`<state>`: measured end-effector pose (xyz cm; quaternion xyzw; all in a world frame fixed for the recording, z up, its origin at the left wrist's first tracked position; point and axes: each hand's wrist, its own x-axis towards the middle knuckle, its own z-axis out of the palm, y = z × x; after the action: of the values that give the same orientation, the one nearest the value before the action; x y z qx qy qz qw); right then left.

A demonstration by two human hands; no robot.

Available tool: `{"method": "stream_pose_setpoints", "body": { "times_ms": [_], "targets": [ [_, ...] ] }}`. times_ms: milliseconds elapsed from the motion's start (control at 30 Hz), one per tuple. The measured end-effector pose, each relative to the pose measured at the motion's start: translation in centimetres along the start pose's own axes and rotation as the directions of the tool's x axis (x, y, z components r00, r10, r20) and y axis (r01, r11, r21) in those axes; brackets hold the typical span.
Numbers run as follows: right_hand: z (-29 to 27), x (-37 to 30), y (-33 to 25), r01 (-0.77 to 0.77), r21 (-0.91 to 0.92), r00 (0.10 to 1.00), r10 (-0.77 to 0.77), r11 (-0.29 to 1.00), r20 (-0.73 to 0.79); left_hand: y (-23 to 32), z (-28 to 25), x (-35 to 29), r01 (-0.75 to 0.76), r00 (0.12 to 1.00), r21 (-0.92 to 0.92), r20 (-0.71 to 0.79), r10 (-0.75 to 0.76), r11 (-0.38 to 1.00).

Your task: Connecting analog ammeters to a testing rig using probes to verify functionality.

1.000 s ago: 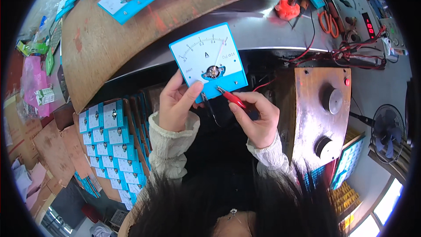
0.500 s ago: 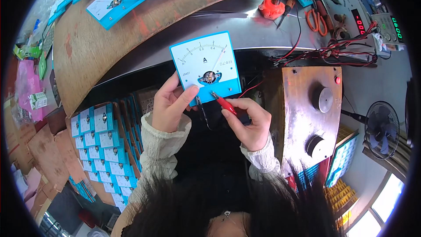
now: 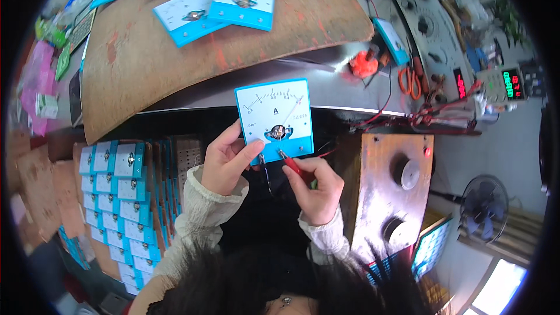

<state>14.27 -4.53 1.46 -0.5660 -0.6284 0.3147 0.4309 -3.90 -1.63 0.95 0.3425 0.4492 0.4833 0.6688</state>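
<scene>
My left hand (image 3: pixel 226 162) is closed on the lower left corner of a blue and white ammeter (image 3: pixel 256 119), its thumb on the front. The meter is held upright facing me, its needle near the right end of the scale. A black test clip (image 3: pixel 264 170) hangs on the terminal beside my left thumb. My right hand (image 3: pixel 319 191) pinches a red test clip (image 3: pixel 290 165), whose metal tip touches the middle terminal on the meter's blue lower strip. Part of the left fingers is hidden behind the meter.
Several similar meters (image 3: pixel 244 0) lie on a worn wooden board (image 3: pixel 146 76). More stand in stacked rows (image 3: pixel 131 186) at the left. To the right are a wooden box with two knobs (image 3: pixel 385 198), orange scissors (image 3: pixel 410 83), a power supply with lit digits (image 3: pixel 506 84) and a fan (image 3: pixel 486 207).
The view has tilted, so the meter and bench sit lower in the picture. Both hands keep their hold; the red clip stays at the middle terminal and the needle remains near the right end.
</scene>
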Motion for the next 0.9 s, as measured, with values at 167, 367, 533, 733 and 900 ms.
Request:
{"method": "stream_pose_setpoints", "body": {
  "times_ms": [167,367,533,733,900],
  "targets": [
    [-1.4,-1.6,0.9,-0.162,0.445,0.982,0.189,0.881,-0.016,1.3,-0.3,-1.9,-0.264,0.902,-0.017,-0.358,0.241,0.964],
    [4.6,-1.5,-2.4,-0.021,0.123,0.971,-0.009,0.992,0.238,-1.1,-0.7,-5.0,-0.343,0.790,0.279,-0.431,0.436,0.897],
    [4.7,-0.4,-1.4,0.036,-0.021,0.867,-0.021,0.999,0.497,-0.3,-16.4,-13.4,0.057,0.107,0.593,-0.804,0.585,0.803],
    [-0.1,3.2,8.7,-0.083,-0.282,0.870,0.208,0.956,0.447,-1.9,-35.3,-36.5,0.383,-0.388,0.487,-0.686,0.615,0.785],
    [-1.6,4.3,10.2,-0.154,-0.199,0.902,0.220,0.968,0.371,-7.1,-39.0,-42.3,0.848,-0.286,0.122,-0.714,0.639,0.515]
  ]
}}
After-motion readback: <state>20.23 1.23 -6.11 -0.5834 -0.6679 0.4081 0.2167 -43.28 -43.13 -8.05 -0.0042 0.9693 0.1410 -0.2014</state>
